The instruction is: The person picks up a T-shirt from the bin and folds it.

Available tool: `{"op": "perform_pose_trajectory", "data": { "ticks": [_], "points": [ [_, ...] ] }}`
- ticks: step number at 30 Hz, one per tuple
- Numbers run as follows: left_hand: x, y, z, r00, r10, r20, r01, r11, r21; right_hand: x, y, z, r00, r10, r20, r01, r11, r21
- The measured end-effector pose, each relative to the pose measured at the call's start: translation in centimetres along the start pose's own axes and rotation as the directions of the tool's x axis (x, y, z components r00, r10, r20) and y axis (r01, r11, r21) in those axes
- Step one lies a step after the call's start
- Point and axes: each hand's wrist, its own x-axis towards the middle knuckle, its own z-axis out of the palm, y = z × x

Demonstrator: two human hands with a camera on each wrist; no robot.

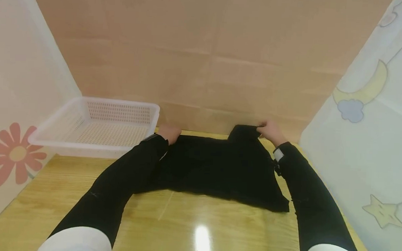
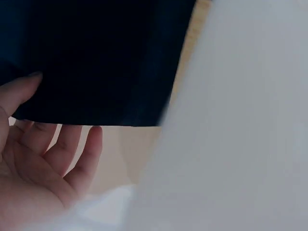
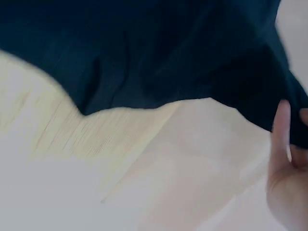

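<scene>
A black piece of cloth (image 1: pixel 216 171), perhaps a garment, lies spread on the wooden table. Its far left part is with my left hand (image 1: pixel 169 132); in the left wrist view the thumb (image 2: pixel 21 91) lies on the cloth's face while the other fingers sit behind its edge. My right hand (image 1: pixel 271 131) pinches the far right part, which is lifted into a small raised flap (image 1: pixel 243 133). In the right wrist view the cloth (image 3: pixel 159 53) hangs in loose folds from the fingers, with a wavy lower edge. The near edge of the cloth rests on the table.
A white plastic basket (image 1: pixel 119 149) with slotted walls stands at the back left, right beside my left hand. Brown paper (image 1: pixel 204 58) covers the back, and patterned sheets hang at the left (image 1: pixel 18 76) and right (image 1: pixel 364 166). The wooden table (image 1: pixel 169 229) extends towards me.
</scene>
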Motion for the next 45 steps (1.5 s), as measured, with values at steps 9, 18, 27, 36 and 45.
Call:
{"op": "perform_pose_trajectory", "data": {
  "ticks": [9,18,27,36,45],
  "points": [
    [-4.0,0.8,-2.5,0.999,0.035,0.025,-0.037,0.996,0.078,-5.2,2.1,-2.4,0.989,-0.142,0.040,0.139,0.987,0.080],
    [-6.1,1.9,-1.8,0.979,0.003,0.202,-0.033,0.989,0.147,-10.1,4.3,-1.5,0.950,-0.234,0.205,0.231,0.972,0.036],
    [-6.4,1.7,-0.4,0.945,-0.080,0.316,-0.001,0.969,0.249,-11.7,4.7,1.2,0.877,-0.300,0.374,0.343,0.938,-0.052],
    [-5.5,1.3,0.1,0.973,-0.201,0.113,0.172,0.959,0.227,-12.1,4.7,2.1,0.866,-0.344,0.363,0.433,0.879,-0.198],
    [-4.9,0.8,0.2,0.949,-0.269,0.165,0.264,0.963,0.053,-13.8,4.5,1.7,0.925,-0.284,0.251,0.317,0.944,-0.098]
  ]
}}
